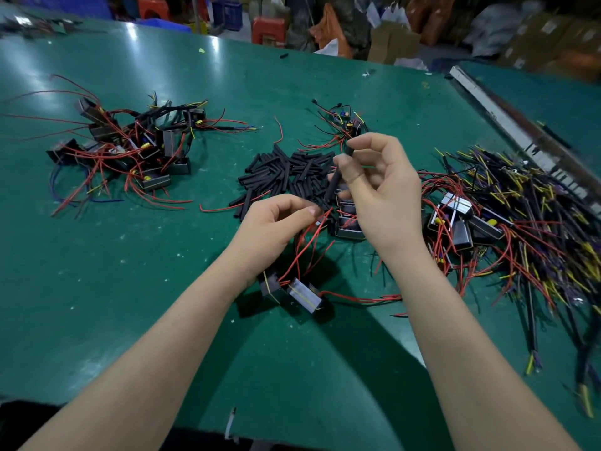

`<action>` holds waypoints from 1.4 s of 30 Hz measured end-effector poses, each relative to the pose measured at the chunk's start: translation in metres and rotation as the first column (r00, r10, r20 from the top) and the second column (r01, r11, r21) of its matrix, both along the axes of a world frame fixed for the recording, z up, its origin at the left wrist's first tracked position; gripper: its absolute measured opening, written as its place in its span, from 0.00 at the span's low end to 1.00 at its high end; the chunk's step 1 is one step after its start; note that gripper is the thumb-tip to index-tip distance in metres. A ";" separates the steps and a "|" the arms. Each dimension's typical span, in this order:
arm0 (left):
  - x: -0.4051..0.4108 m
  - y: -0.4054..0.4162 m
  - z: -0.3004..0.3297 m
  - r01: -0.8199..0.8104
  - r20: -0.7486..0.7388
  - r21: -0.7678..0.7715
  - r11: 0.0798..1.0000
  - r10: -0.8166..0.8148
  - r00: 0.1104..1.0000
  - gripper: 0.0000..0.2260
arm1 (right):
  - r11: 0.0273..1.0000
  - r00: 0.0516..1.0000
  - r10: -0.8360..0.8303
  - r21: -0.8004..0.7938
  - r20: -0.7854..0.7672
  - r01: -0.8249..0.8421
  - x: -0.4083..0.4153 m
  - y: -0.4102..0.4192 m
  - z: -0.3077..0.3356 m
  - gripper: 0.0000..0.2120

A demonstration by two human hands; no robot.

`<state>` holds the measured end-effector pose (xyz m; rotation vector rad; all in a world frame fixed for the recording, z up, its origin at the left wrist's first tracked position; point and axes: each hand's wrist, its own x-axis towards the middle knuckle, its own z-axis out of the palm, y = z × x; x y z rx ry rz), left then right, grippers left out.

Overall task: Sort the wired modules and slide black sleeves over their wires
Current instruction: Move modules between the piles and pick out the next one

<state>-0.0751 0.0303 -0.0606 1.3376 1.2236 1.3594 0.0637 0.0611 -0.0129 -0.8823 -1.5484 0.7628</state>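
a green worktable (136,288) under glare; beyond the hands, red stools (269,29), cardboard boxes (392,43) and bags.

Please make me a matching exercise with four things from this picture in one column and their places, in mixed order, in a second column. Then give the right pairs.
Things:
1. black sleeve
2. pile of loose sleeves
3. modules with sleeved wires
4. two modules hanging on red wires

Places:
A. table centre, behind the hands
B. far left of the table
C. below the left hand
D. pinched in the right hand

Pairs: 1-D, 2-A, 3-B, 4-C
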 end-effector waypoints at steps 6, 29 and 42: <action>0.001 0.000 0.000 0.004 0.013 0.026 1.000 -0.004 1.000 0.06 | 0.999 0.998 0.022 -0.049 -0.058 -0.024 -0.001 0.000 -0.001 0.11; -0.014 -0.003 -0.003 0.125 0.324 -0.049 0.991 -0.102 0.940 0.27 | 0.960 0.997 0.037 -0.275 -0.069 -0.055 -0.001 0.004 -0.012 0.13; -0.026 -0.012 -0.007 0.389 0.355 -0.251 0.886 -0.290 0.889 0.17 | 0.960 0.992 0.124 -0.255 0.019 -0.115 0.000 0.005 -0.013 0.13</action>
